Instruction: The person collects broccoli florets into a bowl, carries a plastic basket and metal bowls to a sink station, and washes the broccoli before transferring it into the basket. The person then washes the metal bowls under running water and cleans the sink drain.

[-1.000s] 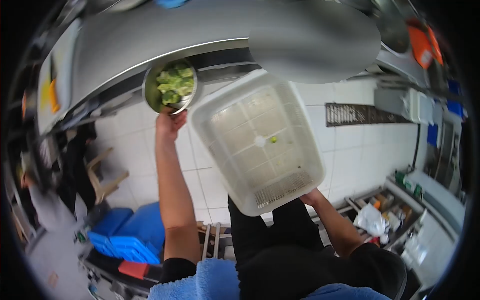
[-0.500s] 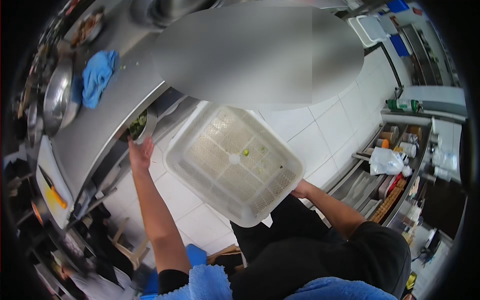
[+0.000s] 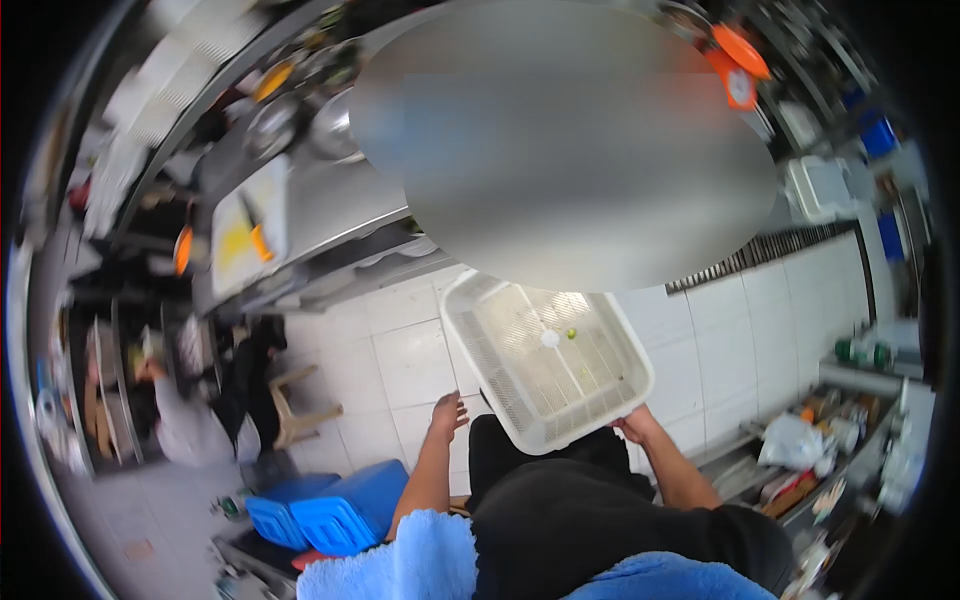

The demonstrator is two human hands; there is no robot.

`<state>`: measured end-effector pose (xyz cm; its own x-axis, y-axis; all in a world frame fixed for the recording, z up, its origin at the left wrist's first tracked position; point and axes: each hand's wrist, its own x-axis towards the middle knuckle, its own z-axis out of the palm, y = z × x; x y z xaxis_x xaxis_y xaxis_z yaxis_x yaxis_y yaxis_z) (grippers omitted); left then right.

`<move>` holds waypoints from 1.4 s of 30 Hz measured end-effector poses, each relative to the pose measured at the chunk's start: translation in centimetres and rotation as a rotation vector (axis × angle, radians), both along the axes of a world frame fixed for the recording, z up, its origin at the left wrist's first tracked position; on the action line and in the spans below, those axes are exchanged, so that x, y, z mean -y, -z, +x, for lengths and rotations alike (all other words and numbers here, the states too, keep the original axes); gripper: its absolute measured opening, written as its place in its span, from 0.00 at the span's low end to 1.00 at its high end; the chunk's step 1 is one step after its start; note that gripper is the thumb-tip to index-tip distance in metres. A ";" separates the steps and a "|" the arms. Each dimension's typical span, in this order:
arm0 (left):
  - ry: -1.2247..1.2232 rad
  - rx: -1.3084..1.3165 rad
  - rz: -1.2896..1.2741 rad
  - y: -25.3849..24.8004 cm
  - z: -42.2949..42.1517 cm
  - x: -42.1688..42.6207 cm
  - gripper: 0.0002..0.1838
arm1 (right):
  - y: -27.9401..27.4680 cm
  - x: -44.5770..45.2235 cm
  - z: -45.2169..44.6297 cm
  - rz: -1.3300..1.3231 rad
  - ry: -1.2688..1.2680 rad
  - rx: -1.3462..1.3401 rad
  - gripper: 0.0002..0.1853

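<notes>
A white perforated plastic basket (image 3: 500, 375) is tilted toward me in front of my body, with a few green scraps (image 3: 571, 333) on its bottom. My right hand (image 3: 632, 425) grips its near right rim, the fingers partly hidden behind it. My left hand (image 3: 450, 415) is off to the basket's left, apart from it, with fingers stretched out and nothing in them. A large blurred patch hides the area beyond the basket.
On the steel counter at left lie a white cutting board (image 3: 225, 260) and an orange-handled knife (image 3: 257, 235). Blue bins (image 3: 350, 508) stand at lower left, near a person (image 3: 195, 425) and a stool (image 3: 290, 405). A shelf with a plastic bag (image 3: 795, 440) is at right.
My left hand has drawn back from the bowl of greens under the counter toward my body. The view has turned left; my right hand still holds the basket.
</notes>
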<state>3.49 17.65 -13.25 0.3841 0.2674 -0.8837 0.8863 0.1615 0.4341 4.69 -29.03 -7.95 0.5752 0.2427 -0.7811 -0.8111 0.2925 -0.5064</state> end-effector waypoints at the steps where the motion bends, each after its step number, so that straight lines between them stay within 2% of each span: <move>1: 0.090 -0.034 0.082 0.9 -3.0 -0.9 0.36 | -0.7 -0.5 -0.2 -0.018 -0.022 0.009 0.20; 3: 0.263 -0.124 0.244 3.4 -8.7 -3.6 0.36 | -2.7 -2.1 0.4 -0.018 -0.043 0.042 0.21; 6: 0.469 -0.324 0.174 3.8 -15.2 -7.2 0.34 | -5.5 -5.7 0.0 0.035 0.005 0.092 0.22; 7: 0.424 -0.394 0.030 3.8 -16.5 -8.4 0.34 | -6.5 -7.1 -0.2 0.050 0.015 0.104 0.23; 9: 0.223 -0.281 0.025 2.8 -19.6 -9.8 0.35 | -7.1 -9.1 -0.9 0.099 -0.046 0.113 0.24; 11: 0.050 -0.186 -0.028 0.2 -20.5 -12.6 0.39 | -5.0 -10.8 -0.9 0.181 -0.132 0.122 0.26; 12: -0.027 -0.122 -0.053 -0.8 -20.4 -13.9 0.38 | -8.3 -14.1 -1.0 0.178 -0.077 0.083 0.27; 14: -0.122 0.026 -0.102 -4.3 -19.0 -15.4 0.39 | -11.6 -18.6 -0.7 0.170 -0.070 0.071 0.29; 17: -0.219 0.276 -0.198 -8.5 -15.4 -16.0 0.43 | -9.3 -21.7 -1.0 0.160 -0.137 0.102 0.30; 19: -0.324 0.454 -0.260 -11.8 -13.1 -15.5 0.45 | -10.2 -23.7 -1.8 0.180 -0.115 0.196 0.30; 22: -0.326 0.683 -0.500 -13.6 -9.6 -16.0 0.48 | -11.7 -25.0 -2.8 0.174 -0.094 0.178 0.27; 23: -0.312 0.725 -0.508 -14.0 -8.6 -16.3 0.48 | -11.8 -25.2 -3.2 0.166 -0.083 0.199 0.27; 26: -0.350 0.735 -0.447 -20.0 -5.6 -15.2 0.48 | -12.9 -25.0 -4.8 0.144 -0.039 0.228 0.27; 27: -0.335 0.746 -0.519 -20.3 -4.7 -16.5 0.48 | -13.3 -24.6 -5.4 0.138 -0.031 0.236 0.27; 30: -0.376 0.758 -0.502 -23.1 -2.3 -17.8 0.53 | -14.5 -23.1 -6.8 0.130 -0.030 0.267 0.29; 31: -0.353 0.785 -0.620 -23.6 -1.5 -18.5 0.52 | -15.4 -22.3 -7.3 0.109 -0.030 0.282 0.29; 34: -0.168 0.756 -0.622 -25.6 0.2 -17.3 0.51 | -16.4 -20.4 -8.4 0.054 -0.023 0.313 0.30; 35: -0.092 0.742 -0.663 -26.3 0.5 -16.4 0.46 | -16.0 -20.1 -8.6 0.022 -0.015 0.314 0.30; 38: 0.247 0.596 -0.216 -25.4 2.5 -14.8 0.41 | -15.9 -17.3 -9.6 0.009 0.018 0.334 0.29; 39: 0.140 0.520 -0.233 -25.9 2.6 -12.9 0.35 | -16.5 -15.6 -10.1 0.033 0.028 0.341 0.29; 42: 0.199 0.360 -0.140 -24.8 3.9 -10.7 0.32 | -15.2 -12.3 -11.3 0.028 0.049 0.353 0.25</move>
<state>7.34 28.34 11.57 0.7061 0.0439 -0.7068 0.7025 0.0825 0.7069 -6.66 -16.69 7.28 0.8197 0.2266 -0.5260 -0.5726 0.3443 -0.7440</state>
